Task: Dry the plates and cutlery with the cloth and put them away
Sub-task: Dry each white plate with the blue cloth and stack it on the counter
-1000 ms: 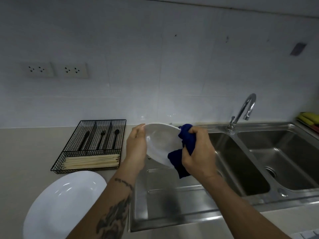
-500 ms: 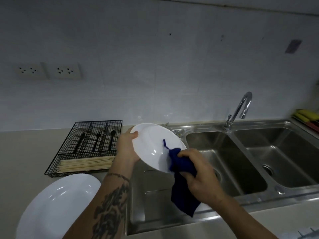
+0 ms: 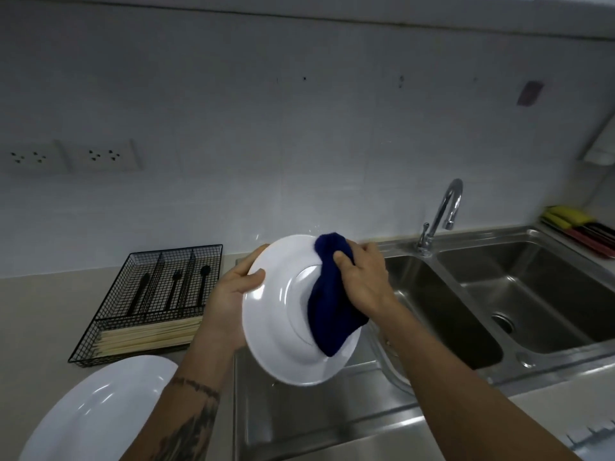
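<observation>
My left hand (image 3: 229, 301) grips the left rim of a white plate (image 3: 276, 331), held tilted over the draining board with its underside and foot ring facing me. My right hand (image 3: 364, 282) holds a dark blue cloth (image 3: 329, 314) bunched against the plate's upper right part; the cloth hangs down over the plate's middle. A second white plate (image 3: 96, 410) lies flat on the counter at the lower left. Behind it a black wire cutlery tray (image 3: 109, 334) holds black cutlery (image 3: 174, 287) and a bundle of pale chopsticks (image 3: 146, 336).
A steel double sink (image 3: 462, 314) with a curved tap (image 3: 442, 214) fills the right side, and its draining board (image 3: 299, 417) lies under the plate. Yellow and red items (image 3: 579, 226) sit at the far right. Wall sockets (image 3: 70, 156) are mounted at the left.
The plate has been turned so its underside faces me. My right hand has moved the cloth from the plate's lower edge up to its upper right part.
</observation>
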Motion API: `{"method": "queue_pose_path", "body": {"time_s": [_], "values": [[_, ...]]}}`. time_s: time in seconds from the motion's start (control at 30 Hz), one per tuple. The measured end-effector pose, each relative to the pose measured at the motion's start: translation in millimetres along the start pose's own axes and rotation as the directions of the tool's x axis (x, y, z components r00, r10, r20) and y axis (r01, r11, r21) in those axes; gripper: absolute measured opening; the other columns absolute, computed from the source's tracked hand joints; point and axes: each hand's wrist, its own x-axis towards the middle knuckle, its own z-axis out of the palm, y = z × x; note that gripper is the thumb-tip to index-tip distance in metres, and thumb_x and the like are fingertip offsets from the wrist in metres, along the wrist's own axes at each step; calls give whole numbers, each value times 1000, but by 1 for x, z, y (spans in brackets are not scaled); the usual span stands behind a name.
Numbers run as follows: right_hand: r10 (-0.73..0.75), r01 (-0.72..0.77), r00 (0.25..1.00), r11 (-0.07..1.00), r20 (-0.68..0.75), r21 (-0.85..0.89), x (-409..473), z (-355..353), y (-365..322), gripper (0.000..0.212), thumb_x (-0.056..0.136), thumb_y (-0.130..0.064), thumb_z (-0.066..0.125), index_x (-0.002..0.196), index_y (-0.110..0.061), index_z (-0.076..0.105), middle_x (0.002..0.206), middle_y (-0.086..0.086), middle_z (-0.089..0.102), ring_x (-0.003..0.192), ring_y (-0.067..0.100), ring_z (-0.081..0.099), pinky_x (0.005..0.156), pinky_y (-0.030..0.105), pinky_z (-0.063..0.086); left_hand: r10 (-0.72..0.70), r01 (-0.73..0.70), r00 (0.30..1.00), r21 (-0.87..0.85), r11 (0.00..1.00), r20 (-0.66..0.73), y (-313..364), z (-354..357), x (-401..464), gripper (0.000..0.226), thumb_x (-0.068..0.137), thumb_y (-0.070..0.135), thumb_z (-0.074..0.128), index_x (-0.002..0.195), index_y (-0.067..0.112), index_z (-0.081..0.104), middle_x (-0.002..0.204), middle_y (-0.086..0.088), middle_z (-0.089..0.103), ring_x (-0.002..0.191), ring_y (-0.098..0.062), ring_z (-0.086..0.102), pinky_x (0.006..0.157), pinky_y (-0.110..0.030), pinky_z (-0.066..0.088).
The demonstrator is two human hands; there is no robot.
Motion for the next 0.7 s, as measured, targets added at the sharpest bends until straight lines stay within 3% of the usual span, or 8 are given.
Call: {"method": "queue_pose_path", "body": {"time_s": [0.1, 0.17, 0.23, 0.3, 0.4, 0.53, 0.6, 0.7], "values": [[-88, 98, 994, 982, -67, 163, -9, 8, -10, 39, 97, -23, 49, 136, -29, 43, 125, -1, 48, 114, 20, 51, 101, 34, 40, -19, 19, 1000, 50, 999, -5, 0, 4, 0, 57, 77, 0, 59, 134, 12, 59, 122, -20, 66, 98, -39, 64, 90, -54, 50], [-209, 230, 971, 948, -115, 219, -16, 6, -24, 38, 92, -18, 58, 123, -34, 43, 116, -9, 57, 102, 13, 58, 89, 33, 50, -27, 27, 1000, 45, 999, 11, 0, 10, 0, 55, 81, 1, 54, 135, 10, 57, 120, -20, 66, 96, -38, 66, 87, -50, 53], [-349, 367, 927, 917, -134, 154, -19, 1, -35, 31, 89, -18, 63, 112, -32, 50, 102, -15, 63, 90, 7, 60, 79, 28, 52, -36, 35, 998, 12, 999, 58, -1, 12, 0, 53, 85, 0, 48, 137, 9, 55, 126, -23, 63, 103, -40, 63, 92, -53, 50], [-407, 424, 898, 902, -166, 80, -18, -2, -36, 23, 88, -20, 64, 109, -29, 62, 99, -16, 67, 88, 5, 61, 79, 23, 51, -25, 28, 995, -30, 999, 93, -2, 12, 0, 53, 86, 1, 49, 139, 9, 53, 133, -25, 58, 111, -42, 59, 99, -56, 44], [-274, 307, 930, 946, -245, 106, -12, -5, -19, 25, 90, -26, 64, 114, -25, 70, 110, -10, 71, 100, 8, 63, 92, 22, 49, -2, 6, 998, -60, 998, 64, -5, 9, -4, 70, 73, 8, 72, 140, 8, 50, 139, -27, 51, 112, -42, 57, 99, -56, 44], [-35, 67, 973, 988, -229, 136, -6, -8, 8, 22, 95, -23, 58, 113, -19, 71, 112, 3, 67, 103, 15, 58, 90, 24, 41, -8, 8, 1000, -18, 1000, -4, -6, 2, -7, 57, 77, 2, 58, 133, 12, 58, 126, -17, 64, 101, -39, 64, 89, -53, 52], [-1, 24, 979, 993, -202, 113, -6, -7, 7, 24, 97, -23, 53, 115, -18, 69, 115, 8, 59, 101, 13, 52, 89, 20, 34, -5, 5, 1000, 11, 1000, -3, -5, 6, -9, 53, 76, 0, 56, 127, 14, 62, 117, -13, 69, 95, -36, 67, 82, -50, 55], [-61, 70, 992, 994, -108, 79, -16, -7, -9, 39, 97, -28, 53, 134, -17, 54, 122, 0, 44, 105, 13, 46, 91, 17, 29, 40, -40, 999, 20, 999, -27, -1, 13, -9, 56, 73, -3, 57, 126, 15, 62, 124, -7, 68, 104, -32, 66, 84, -47, 57]]}}
